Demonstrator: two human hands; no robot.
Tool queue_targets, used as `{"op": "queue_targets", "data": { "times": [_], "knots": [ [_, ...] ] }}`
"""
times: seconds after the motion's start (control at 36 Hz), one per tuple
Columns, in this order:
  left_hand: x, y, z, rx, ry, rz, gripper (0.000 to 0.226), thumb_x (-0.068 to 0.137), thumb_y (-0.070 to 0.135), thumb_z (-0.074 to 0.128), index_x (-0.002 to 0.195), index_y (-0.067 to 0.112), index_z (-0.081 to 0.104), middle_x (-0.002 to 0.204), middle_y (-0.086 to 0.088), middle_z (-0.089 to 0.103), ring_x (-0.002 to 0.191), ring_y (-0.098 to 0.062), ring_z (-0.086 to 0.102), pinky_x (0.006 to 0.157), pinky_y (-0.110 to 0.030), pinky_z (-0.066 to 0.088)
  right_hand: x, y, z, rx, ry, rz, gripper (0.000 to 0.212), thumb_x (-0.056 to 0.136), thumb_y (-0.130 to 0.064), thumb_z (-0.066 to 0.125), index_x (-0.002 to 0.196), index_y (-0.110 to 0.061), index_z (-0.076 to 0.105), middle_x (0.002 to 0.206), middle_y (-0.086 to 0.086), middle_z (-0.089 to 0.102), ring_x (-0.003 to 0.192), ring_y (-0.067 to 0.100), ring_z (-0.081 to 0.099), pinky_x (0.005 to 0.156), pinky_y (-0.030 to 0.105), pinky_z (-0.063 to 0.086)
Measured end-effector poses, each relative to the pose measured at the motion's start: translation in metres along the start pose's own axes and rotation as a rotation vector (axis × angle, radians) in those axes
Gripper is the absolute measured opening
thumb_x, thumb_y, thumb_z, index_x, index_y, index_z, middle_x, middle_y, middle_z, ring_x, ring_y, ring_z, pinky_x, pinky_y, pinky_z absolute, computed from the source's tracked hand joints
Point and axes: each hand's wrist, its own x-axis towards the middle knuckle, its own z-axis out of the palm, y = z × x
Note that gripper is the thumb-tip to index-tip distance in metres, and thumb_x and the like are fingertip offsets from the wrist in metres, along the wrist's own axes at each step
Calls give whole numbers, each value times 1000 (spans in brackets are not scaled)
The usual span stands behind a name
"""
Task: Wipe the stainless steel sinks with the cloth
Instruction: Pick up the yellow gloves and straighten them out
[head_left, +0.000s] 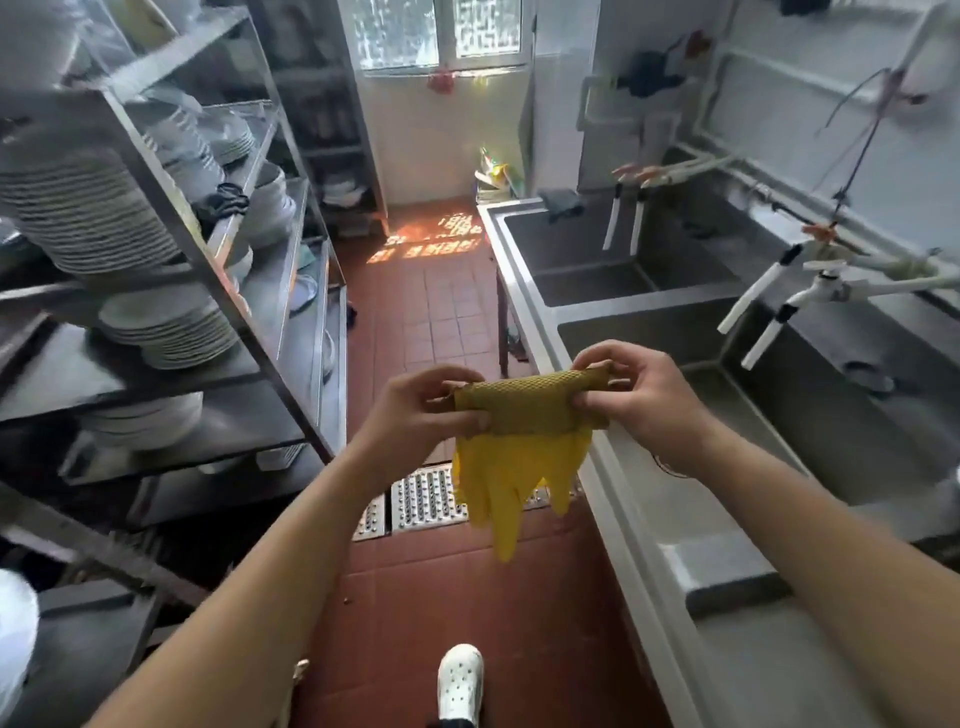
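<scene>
Both hands, left (415, 410) and right (641, 395), pinch the cuff of a yellow glove (519, 447) over the floor beside the sinks (613, 519), probably to pull it on before wiping; the cloth cannot be picked out.

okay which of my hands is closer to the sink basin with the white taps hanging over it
Right. Your right hand holds the yellow glove at the front rim of that sink basin; your left hand grips the glove's other end farther out, over the red floor tiles.
</scene>
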Motion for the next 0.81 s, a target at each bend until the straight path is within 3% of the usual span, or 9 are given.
{"op": "queue_targets", "data": {
  "times": [0.11, 0.28, 0.39, 0.47, 0.61, 0.72, 0.81],
  "knots": [
    [81, -3, -48, 11, 7, -7, 36, 74, -3, 81, 107, 7, 71, 104, -15, 70, 82, -10, 71, 73, -20, 56, 88, -13, 17, -29, 15, 23, 19, 87, 2, 70, 101, -10, 66, 97, 13, 65, 87, 24, 69, 67, 24, 58],
    [206, -1, -98, -6, -77, -13, 37, 75, -3, 80, 109, 5, 70, 109, -21, 67, 89, -19, 70, 86, -36, 60, 203, -26, 14, -45, 55, 42, 20, 86, 1, 71, 103, -8, 66, 93, 12, 67, 80, 18, 70, 65, 25, 58],
    [288, 1, -110, -2, -112, 16, 37, 74, -1, 82, 108, 5, 71, 105, -17, 69, 88, -18, 70, 81, -30, 60, 278, -16, -4, -91, 120, 50, 23, 82, 4, 73, 99, -11, 68, 87, 12, 68, 73, 15, 68, 64, 25, 57],
    [351, -5, -113, 6, -146, 13, 37, 73, 2, 83, 107, 8, 71, 102, -10, 70, 87, -15, 71, 78, -27, 59, 336, -2, -17, -86, 142, 69, 23, 81, 11, 71, 99, -3, 67, 85, 19, 67, 69, 19, 67, 63, 30, 59],
    [453, -19, -111, -6, -138, -5, 38, 75, -11, 76, 110, -7, 66, 97, -16, 62, 81, -17, 66, 76, -26, 59, 437, 24, -41, -104, 142, 67, 21, 82, 8, 71, 99, -5, 68, 83, 11, 66, 68, 8, 65, 60, 20, 54],
    [539, -25, -113, 31, -157, -34, 37, 76, -13, 75, 111, -8, 65, 101, -23, 62, 79, -15, 68, 72, -21, 57, 515, 45, -61, -126, 144, 72, 20, 84, 4, 69, 99, -10, 68, 88, 13, 68, 77, 16, 66, 61, 19, 54],
    [600, -30, -115, 43, -178, -66, 36, 76, -11, 76, 110, -5, 66, 101, -19, 64, 78, -11, 69, 73, -20, 56, 570, 62, -73, -120, 168, 103, 21, 82, 6, 69, 97, -9, 69, 88, 16, 68, 78, 19, 66, 61, 21, 56]
  ]
}}
